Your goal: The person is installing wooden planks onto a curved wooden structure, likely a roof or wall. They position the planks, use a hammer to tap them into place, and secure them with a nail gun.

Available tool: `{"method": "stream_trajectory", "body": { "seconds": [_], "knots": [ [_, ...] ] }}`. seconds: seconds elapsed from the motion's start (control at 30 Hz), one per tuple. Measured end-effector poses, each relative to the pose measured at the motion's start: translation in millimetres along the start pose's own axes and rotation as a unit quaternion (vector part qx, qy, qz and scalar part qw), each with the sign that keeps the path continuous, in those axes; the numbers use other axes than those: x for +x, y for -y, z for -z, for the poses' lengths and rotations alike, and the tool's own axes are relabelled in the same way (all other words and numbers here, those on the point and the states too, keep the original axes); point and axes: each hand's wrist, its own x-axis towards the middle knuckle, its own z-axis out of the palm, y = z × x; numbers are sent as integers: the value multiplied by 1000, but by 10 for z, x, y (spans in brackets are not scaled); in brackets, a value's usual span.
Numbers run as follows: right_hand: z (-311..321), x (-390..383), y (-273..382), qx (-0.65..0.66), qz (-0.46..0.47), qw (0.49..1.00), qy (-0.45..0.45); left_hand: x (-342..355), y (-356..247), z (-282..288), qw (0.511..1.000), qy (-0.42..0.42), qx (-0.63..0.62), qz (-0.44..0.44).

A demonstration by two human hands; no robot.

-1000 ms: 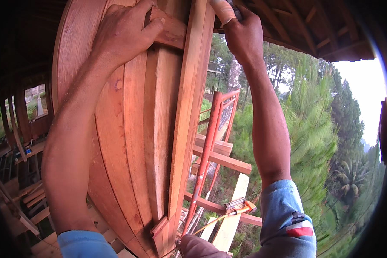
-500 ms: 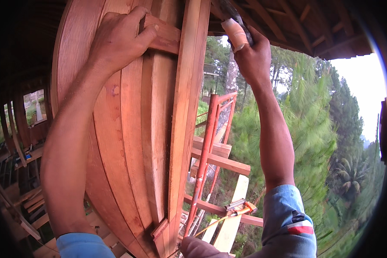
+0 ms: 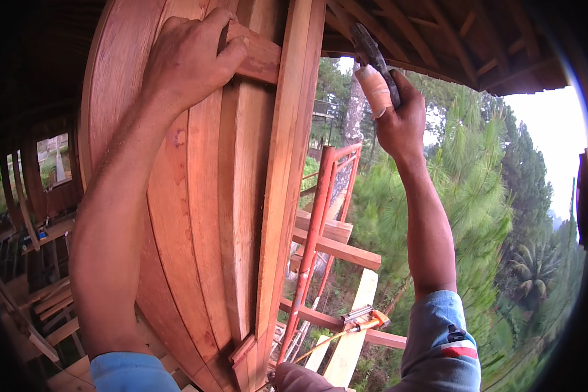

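My left hand (image 3: 188, 62) is high on a wall of reddish-brown wooden planks (image 3: 166, 215), its thumb and fingers closed round the end of a short wooden block (image 3: 258, 57). The block lies crosswise over the planks, and its other end meets a long upright board (image 3: 282, 163). To the right, in the air and apart from the wall, my right hand (image 3: 402, 124) grips a dark, worn, bar-shaped tool (image 3: 374, 55). Its kind does not show clearly. One finger of that hand wears a pale wrapping (image 3: 374, 90).
Red metal scaffolding (image 3: 313, 228) stands beyond the boards, with loose timbers (image 3: 340, 248) across it. An orange-and-grey nail gun (image 3: 369, 320) with a yellow hose lies on a pale plank (image 3: 346, 356) below. A wooden roof (image 3: 431, 39) hangs overhead. Trees drop away at right.
My right hand has moved down and slightly right with the dark tool, so more of the tool shows. My left hand stays on the block; the view has shifted a little.
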Motion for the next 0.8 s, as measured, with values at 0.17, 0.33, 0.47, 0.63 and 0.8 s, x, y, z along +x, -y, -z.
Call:
{"method": "stream_trajectory", "body": {
  "seconds": [0.17, 0.33, 0.47, 0.63, 0.8],
  "knots": [
    [-165, 329, 137, -46, 48, 998, -1, 112, -179, 121, 990, 96, -63, 77],
    [-17, -171, 160, -102, 36, 994, 27, 61, -144, 79, 992, 97, -12, 80],
    [-32, -55, 133, -110, 43, 993, 16, 60, -148, 58, 997, 44, -20, 59],
    [-149, 77, 69, -118, 62, 991, 13, 69, -121, 60, 994, 69, -65, 50],
    [-152, 20, 131, -82, 37, 996, 19, 70, -63, 43, 999, 36, -7, 38]
  ]
}}
